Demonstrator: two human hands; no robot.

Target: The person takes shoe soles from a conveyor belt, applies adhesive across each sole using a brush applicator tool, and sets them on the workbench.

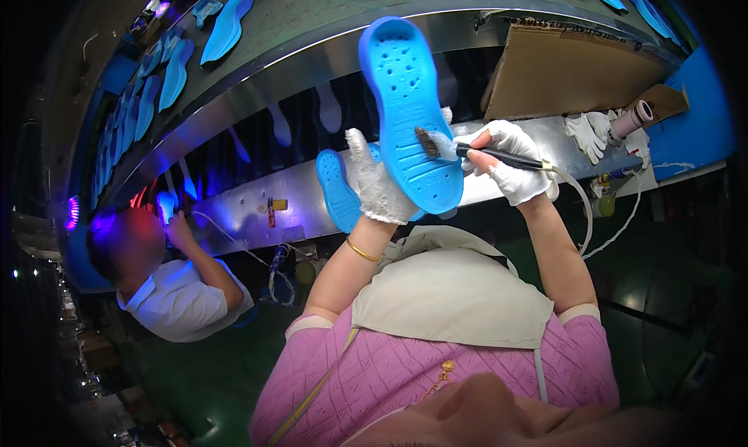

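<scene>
My left hand (379, 188), in a white glove with the wrist bare, supports a bright blue shoe sole (401, 112) from below and its left side. The sole is tilted up, its heel end away from me, with small holes at both ends and grooves across the middle. In my right hand (510, 157), whose white glove leaves some fingertips bare, is a brush (499, 157) with a black handle and a pale hose at its back end. Its dark bristles touch the sole's grooved middle. Another blue sole (336, 188) lies behind my left hand, partly hidden.
A steel ledge (312, 205) runs before me, with spare white gloves (586, 135) and a pinkish roll (631, 118) at its right. A cardboard sheet (561, 73) leans there. Beyond, a green belt (312, 10) carries several blue soles. At left a co-worker (187, 291) holds a blue piece.
</scene>
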